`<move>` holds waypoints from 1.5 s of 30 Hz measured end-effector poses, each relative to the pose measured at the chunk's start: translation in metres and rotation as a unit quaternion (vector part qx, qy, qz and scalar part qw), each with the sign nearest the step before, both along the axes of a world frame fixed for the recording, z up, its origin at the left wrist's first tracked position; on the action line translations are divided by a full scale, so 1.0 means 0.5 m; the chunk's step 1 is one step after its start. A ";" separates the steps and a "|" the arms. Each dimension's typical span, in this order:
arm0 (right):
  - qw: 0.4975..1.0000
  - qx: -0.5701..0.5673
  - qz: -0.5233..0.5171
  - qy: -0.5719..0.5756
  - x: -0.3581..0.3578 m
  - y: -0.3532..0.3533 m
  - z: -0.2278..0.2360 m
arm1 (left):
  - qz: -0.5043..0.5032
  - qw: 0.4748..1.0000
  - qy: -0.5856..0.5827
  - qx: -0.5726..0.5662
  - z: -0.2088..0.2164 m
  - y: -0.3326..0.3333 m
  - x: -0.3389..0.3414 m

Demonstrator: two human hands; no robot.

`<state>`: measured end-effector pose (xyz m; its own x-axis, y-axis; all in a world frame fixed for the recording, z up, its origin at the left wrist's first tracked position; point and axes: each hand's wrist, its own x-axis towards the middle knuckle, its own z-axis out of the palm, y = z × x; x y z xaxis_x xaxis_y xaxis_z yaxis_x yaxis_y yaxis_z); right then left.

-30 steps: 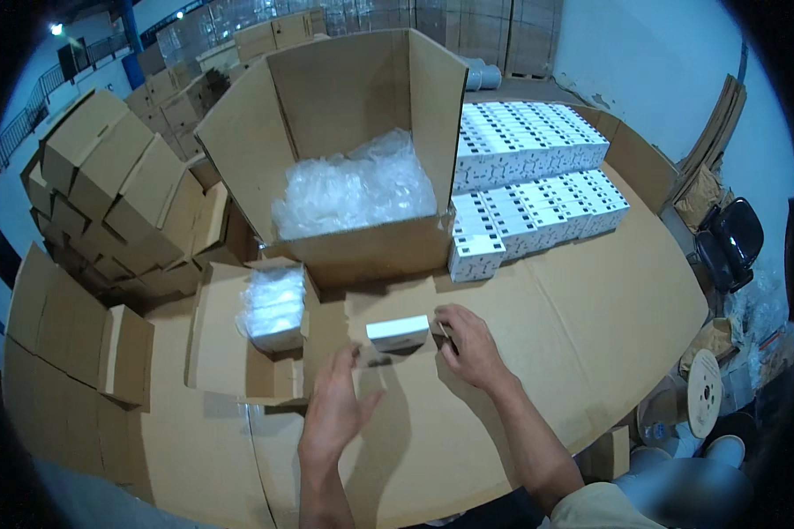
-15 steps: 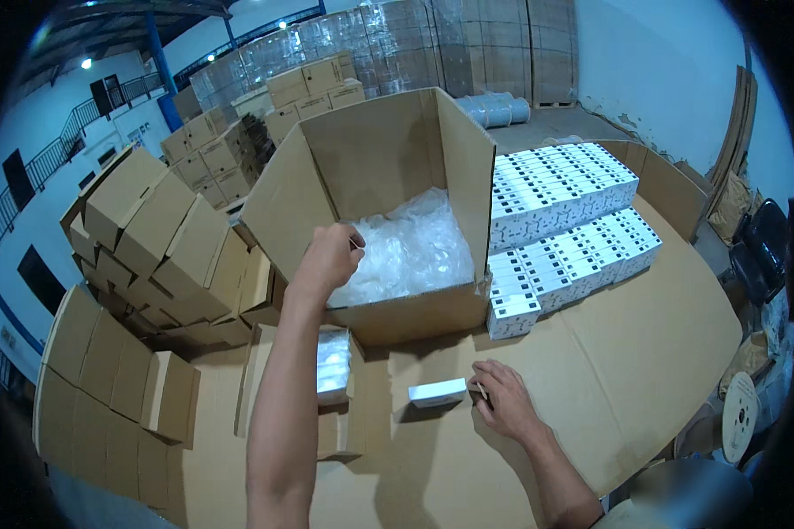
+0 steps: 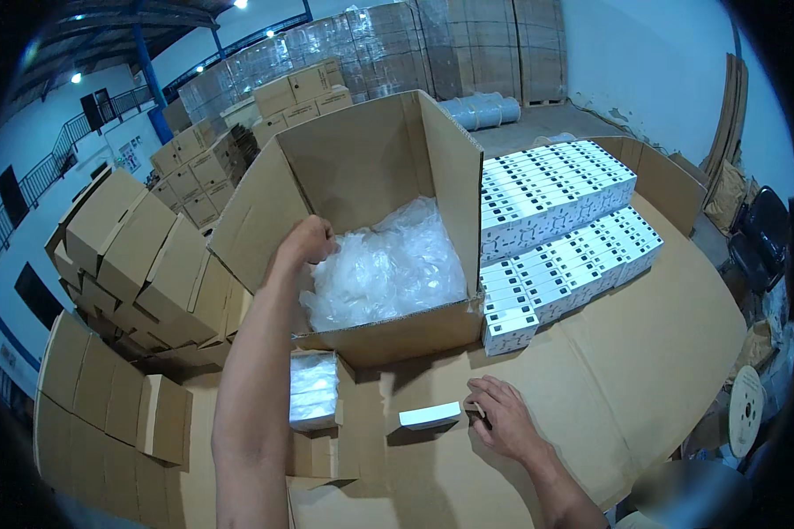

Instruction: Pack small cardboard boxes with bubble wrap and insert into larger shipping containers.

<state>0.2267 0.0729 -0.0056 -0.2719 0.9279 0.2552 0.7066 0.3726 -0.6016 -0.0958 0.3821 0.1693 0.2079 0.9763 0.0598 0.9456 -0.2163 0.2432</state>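
My left hand is closed inside the left part of a large open carton, at the edge of a heap of clear plastic bags. Its fingertips are hidden, so I cannot tell what they hold. On the cardboard-covered table rests my right hand, fingers curled around something small and brownish that I cannot make out. Just left of those fingertips lies a slim white box. Partly behind my left forearm stands a small open carton, holding several white packs in clear plastic.
Stacked white boxes with dark squares stand right of the large carton. Brown cartons pile up at the left, with a row of narrow ones nearer. A black chair and a spool are beyond the table's right edge.
My left hand has shifted left and slightly up, away from the middle of the plastic bags. My right hand stays beside the slim white box. The whole view has shifted slightly.
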 end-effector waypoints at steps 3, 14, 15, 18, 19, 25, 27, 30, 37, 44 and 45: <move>1.000 -0.004 0.001 0.002 0.000 0.000 -0.002 | 0.049 0.995 -0.078 -0.029 0.010 0.000 0.003; 1.000 0.009 -0.003 0.009 -0.001 -0.004 -0.004 | 0.019 0.956 -0.162 0.242 0.084 -0.068 0.005; 1.000 0.010 -0.003 0.010 0.000 -0.005 -0.005 | 0.019 0.956 -0.161 0.243 0.097 -0.081 0.014; 1.000 0.016 -0.001 0.016 0.001 -0.004 -0.009 | 0.045 0.942 -0.224 0.247 0.123 -0.108 0.026; 1.000 0.022 -0.002 0.016 0.004 -0.004 -0.012 | 0.038 0.937 -0.217 0.270 0.120 -0.113 0.031; 0.999 0.034 0.004 0.029 0.003 -0.004 -0.024 | 0.068 0.932 -0.213 0.287 0.069 -0.097 0.022; 0.999 0.037 0.006 0.026 0.001 -0.006 -0.025 | 0.061 0.931 -0.209 0.292 0.044 -0.077 0.008; 1.000 0.025 0.006 0.018 -0.004 -0.007 -0.018 | 0.049 0.907 -0.246 0.338 0.027 -0.058 -0.009; 1.000 0.023 0.003 0.013 0.001 -0.004 -0.028 | 0.091 0.882 -0.460 0.040 0.032 -0.067 0.008; 1.000 0.023 0.006 0.014 -0.002 -0.005 -0.023 | 0.100 0.853 -0.489 0.153 -0.001 -0.044 -0.011; 1.000 0.023 0.008 0.014 -0.004 -0.006 -0.020 | 0.101 0.853 -0.489 0.154 -0.010 -0.036 -0.015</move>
<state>0.2248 0.0699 -0.0158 -0.2783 0.9105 0.3057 0.6836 0.4114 -0.6029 -0.1035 0.3642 0.1643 -0.2594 0.8929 0.3679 0.3487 -0.2687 0.8979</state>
